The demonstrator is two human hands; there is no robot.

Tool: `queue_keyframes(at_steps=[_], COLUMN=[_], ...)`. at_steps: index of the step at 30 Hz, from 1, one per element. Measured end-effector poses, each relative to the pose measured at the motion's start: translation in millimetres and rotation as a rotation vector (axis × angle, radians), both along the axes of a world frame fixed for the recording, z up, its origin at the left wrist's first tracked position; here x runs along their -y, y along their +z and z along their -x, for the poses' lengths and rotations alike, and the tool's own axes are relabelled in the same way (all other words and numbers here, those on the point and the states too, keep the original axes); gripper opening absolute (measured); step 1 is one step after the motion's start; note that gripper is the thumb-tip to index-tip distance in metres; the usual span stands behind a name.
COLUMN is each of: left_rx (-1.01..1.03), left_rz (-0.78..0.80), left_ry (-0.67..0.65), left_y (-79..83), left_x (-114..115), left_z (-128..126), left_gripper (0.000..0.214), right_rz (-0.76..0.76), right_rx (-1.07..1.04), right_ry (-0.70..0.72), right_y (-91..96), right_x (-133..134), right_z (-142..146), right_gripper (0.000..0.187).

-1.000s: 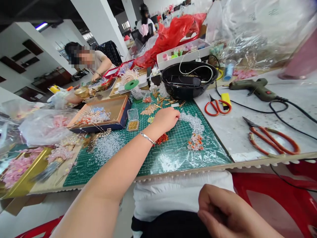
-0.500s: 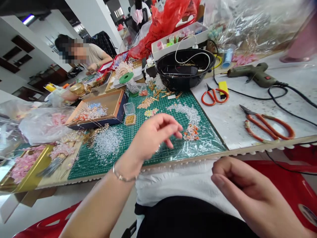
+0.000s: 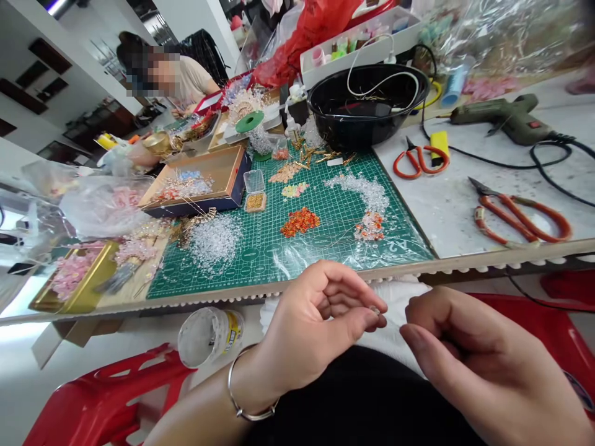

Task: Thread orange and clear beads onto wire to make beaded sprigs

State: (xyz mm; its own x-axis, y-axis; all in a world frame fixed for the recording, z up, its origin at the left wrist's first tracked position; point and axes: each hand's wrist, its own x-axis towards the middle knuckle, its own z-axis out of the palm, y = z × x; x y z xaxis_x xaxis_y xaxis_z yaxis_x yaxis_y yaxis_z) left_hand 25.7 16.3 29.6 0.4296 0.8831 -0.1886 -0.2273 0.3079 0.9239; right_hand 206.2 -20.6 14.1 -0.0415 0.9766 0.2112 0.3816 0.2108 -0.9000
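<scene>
Left hand (image 3: 320, 322) is held over the lap, just in front of the table edge (image 3: 325, 282), thumb and forefinger pressed together on a tiny piece (image 3: 375, 311). It is pale and probably a bead, but too small to be sure. Right hand (image 3: 465, 365) is held just beside it, apart, with the thumb laid against the curled forefinger; whether a wire or anything else is pinched there cannot be told. Nothing on the table is touched: the orange beads (image 3: 300, 221), the clear beads (image 3: 216, 238) and the mixed heap (image 3: 369, 226) lie on the green mat (image 3: 260, 260), well apart from both hands. Main risk as judged: the tiny piece is gripped at the fingertips only and off the mat, so a slight roll of the thumb would drop it onto the dark cloth (image 3: 353, 396) or the floor, where it would be hard to find. Second risk: a white jar (image 3: 209, 334) sits below the table edge near the left wrist and could be knocked if the forearm is swung out. Third: the loose heaps near the mat's front edge could be swept off by a sleeve or wrist on a reach. The scissors (image 3: 421, 162) and pliers (image 3: 515, 214) are well clear.
</scene>
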Motion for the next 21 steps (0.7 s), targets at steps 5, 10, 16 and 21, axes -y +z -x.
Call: queue_keyframes(at_steps=[5, 10, 16, 21], left_rx=[-0.046, -0.077, -0.273, -0.521], left_rz=[-0.101, -0.132, -0.298, -0.64], left_ry=[-0.01, -0.009, -0.013, -0.061], left_y=[-1.0, 1.0, 4.3, 7.2], left_x=[2.9, 3.5, 4.8, 2.0], left_z=[-1.6, -1.6, 0.3, 2.4], left_gripper=[0.017, 0.018, 0.014, 0.007], right_rz=[-0.033, -0.014, 0.048, 0.112], right_rx=[0.016, 0.017, -0.02, -0.05], right_ry=[-0.004, 0.009, 0.017, 0.039], right_y=[0.9, 0.1, 0.7, -2.7], right_x=[1.2, 0.6, 0.8, 2.0], right_z=[0.5, -0.2, 0.3, -0.6], right_gripper=[0.028, 0.028, 0.029, 0.031])
